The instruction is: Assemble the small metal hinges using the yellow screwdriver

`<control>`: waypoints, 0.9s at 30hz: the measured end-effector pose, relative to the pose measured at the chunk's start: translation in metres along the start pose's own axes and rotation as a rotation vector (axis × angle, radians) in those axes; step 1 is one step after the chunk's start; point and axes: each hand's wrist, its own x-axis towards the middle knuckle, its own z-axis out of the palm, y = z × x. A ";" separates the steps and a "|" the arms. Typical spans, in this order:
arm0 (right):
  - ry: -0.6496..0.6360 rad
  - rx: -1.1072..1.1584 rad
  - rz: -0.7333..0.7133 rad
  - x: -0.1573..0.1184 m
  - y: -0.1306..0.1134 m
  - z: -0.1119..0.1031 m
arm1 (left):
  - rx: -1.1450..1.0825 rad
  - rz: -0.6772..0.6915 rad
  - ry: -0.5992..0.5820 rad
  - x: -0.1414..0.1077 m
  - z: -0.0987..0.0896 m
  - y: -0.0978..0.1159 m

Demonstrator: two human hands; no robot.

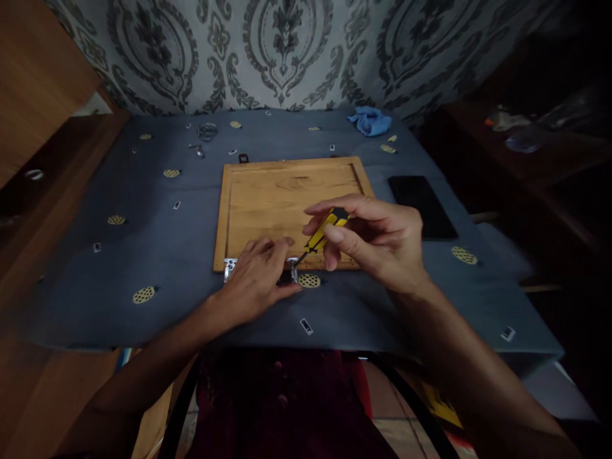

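Note:
A framed wooden panel (pixel 291 191) lies flat on the cloth-covered table. At its near edge is a shiny metal handle (pixel 229 268), with a plate showing on each side of my left hand (pixel 258 271). That hand covers the middle of the handle and holds it against the panel, fingers on the wood and thumb in front. My right hand (pixel 377 239) grips a yellow and black screwdriver (pixel 322 236) between thumb and fingers. The screwdriver slants down to the left, its tip at the handle's right plate. Whether the tip sits in a screw is too small to tell.
A black tablet-like slab (pixel 423 207) lies right of the panel. At the back are a crumpled blue cloth (pixel 370 121) and small metal pieces (pixel 206 132). A dark latch-like part (pixel 243 158) shows at the panel's far edge. Wooden furniture (pixel 48 153) borders the left side.

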 end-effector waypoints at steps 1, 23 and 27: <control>0.064 -0.015 -0.020 0.000 -0.002 0.002 | -0.006 0.003 -0.002 0.000 0.000 0.000; 0.279 -0.125 -0.084 -0.011 0.022 0.015 | -0.025 0.005 0.003 -0.002 0.001 0.000; 0.272 -0.094 -0.093 -0.011 0.023 0.015 | -0.011 -0.007 -0.007 -0.001 0.000 0.001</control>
